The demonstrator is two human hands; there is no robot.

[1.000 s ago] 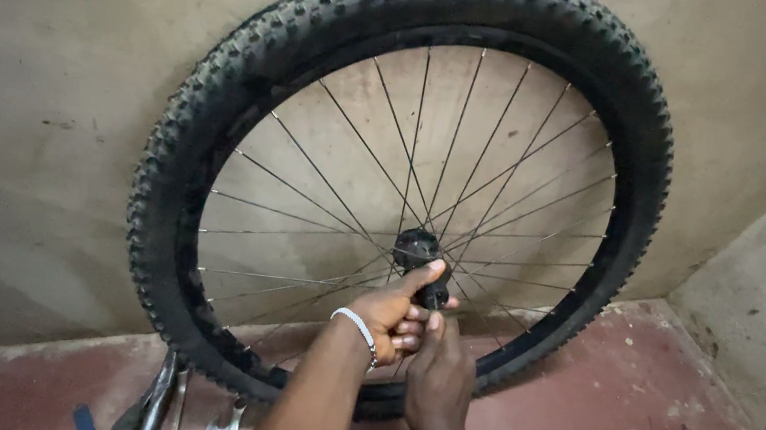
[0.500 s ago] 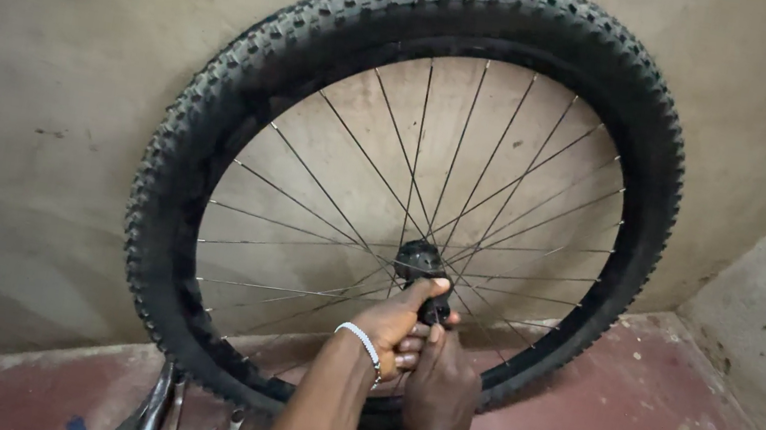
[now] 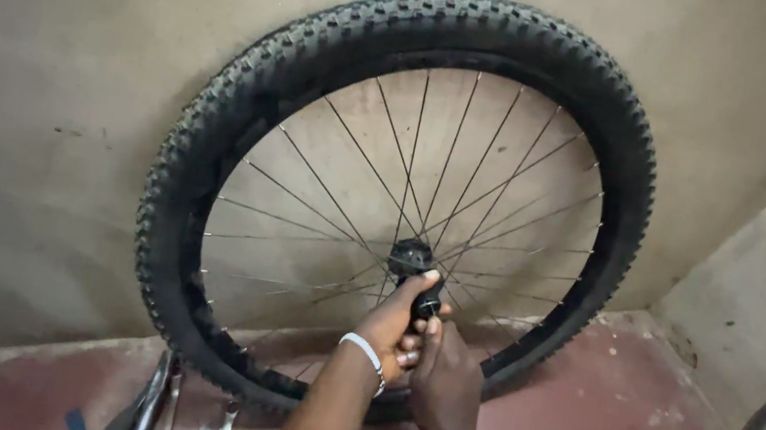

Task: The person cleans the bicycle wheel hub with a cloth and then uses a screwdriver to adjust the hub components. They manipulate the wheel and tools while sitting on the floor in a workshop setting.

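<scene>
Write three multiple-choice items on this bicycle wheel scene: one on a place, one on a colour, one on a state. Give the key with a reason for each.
1. Where do both hands meet?
A. at the top of the tyre
B. at the hub
C. on the floor

2. What colour is the band on the left wrist?
A. white
B. red
C. green

3. How does the wheel stand?
A. flat on the floor
B. hung from a hook
C. upright, leaning on the wall

Key:
1 B: the left hand and right hand close around the black hub, where the spokes meet.
2 A: the wristband shows white.
3 C: the wheel's knobby tyre rests on the reddish floor with the wheel against the grey wall.
</scene>
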